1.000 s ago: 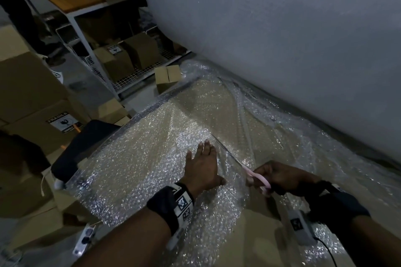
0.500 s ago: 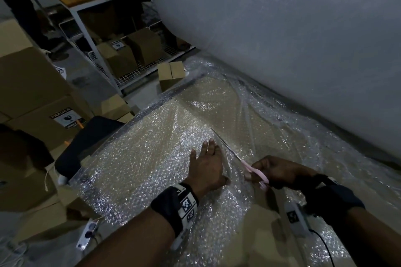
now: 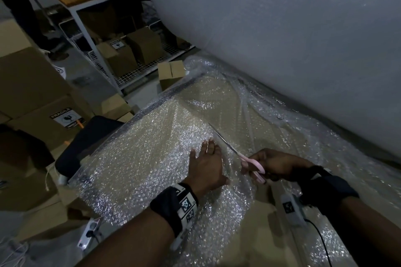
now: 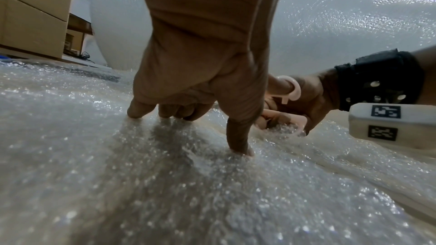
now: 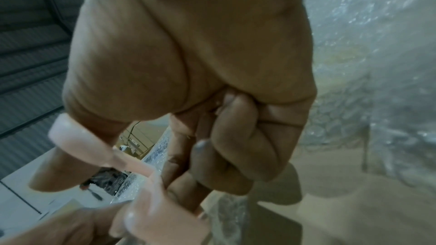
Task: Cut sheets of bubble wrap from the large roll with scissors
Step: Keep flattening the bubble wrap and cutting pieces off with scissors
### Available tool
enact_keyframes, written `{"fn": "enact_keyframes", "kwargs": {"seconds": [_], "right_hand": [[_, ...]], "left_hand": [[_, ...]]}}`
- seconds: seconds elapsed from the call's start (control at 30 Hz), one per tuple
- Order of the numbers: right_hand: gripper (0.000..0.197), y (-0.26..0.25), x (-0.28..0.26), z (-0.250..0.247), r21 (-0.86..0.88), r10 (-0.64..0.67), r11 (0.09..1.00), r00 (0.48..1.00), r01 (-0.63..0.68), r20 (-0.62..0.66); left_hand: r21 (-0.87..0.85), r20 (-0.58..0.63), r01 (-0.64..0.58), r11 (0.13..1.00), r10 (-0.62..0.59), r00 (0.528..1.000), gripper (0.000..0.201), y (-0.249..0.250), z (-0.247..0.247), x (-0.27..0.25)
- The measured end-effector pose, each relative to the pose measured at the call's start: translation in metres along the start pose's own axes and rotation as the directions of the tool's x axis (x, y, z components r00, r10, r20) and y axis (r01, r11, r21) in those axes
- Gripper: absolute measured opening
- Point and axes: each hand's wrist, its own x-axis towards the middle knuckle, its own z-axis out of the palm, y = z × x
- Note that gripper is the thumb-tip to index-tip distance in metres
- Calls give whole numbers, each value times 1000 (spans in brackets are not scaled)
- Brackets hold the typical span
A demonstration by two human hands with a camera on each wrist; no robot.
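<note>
A huge white roll of bubble wrap (image 3: 293, 34) fills the upper right. Its unrolled sheet (image 3: 141, 158) lies spread over a cardboard-covered surface. My left hand (image 3: 207, 163) presses flat on the sheet, fingers straight, thumb tip down (image 4: 243, 150). My right hand (image 3: 275, 166) grips pink-handled scissors (image 3: 252, 163); the blades (image 3: 223, 138) point up-left along the cut line just right of my left fingers. In the right wrist view, my thumb and fingers sit in the pink handle loops (image 5: 94, 146). In the left wrist view the pink handles (image 4: 289, 88) show behind my left hand.
Cardboard boxes (image 3: 32, 97) stack at the left, one with a fragile label. A metal shelf rack (image 3: 91, 34) holds more boxes (image 3: 130, 52). A small box (image 3: 171, 73) sits on the floor by the sheet's far corner. A dark object (image 3: 86, 143) lies at the sheet's left edge.
Both hands have moved forward along the cut line. The scissors have advanced up-left through the sheet, and the left hand slid ahead with them.
</note>
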Motion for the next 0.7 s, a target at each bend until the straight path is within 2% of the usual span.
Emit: {"fn": "enact_keyframes", "kwargs": {"seconds": [0.07,0.2,0.43,0.57,0.7], "right_hand": [[77,-1,3,-1,-11,-9,1000,1000,9,-22],[55,1,4,-3,-38,-6,999,1000,5,-24],[65,-7,3,-6,-40,24,999,1000,-23,15],[83,-12,10,-9,-57,5,998,1000,-5,-5],[62,-18,11,-9,-85,8,996,1000,-9,-16]], "left_hand": [[-2,-6,2,1000,-2,1000,128,0,2,1],[-13,-15,-5,1000,5,1000,127,-2,3,2],[-12,-22,-14,1000,14,1000,127,-2,3,0],[-12,-18,-13,1000,13,1000,126,-2,4,1],[-16,-19,-10,1000,10,1000,126,-2,5,2]]}}
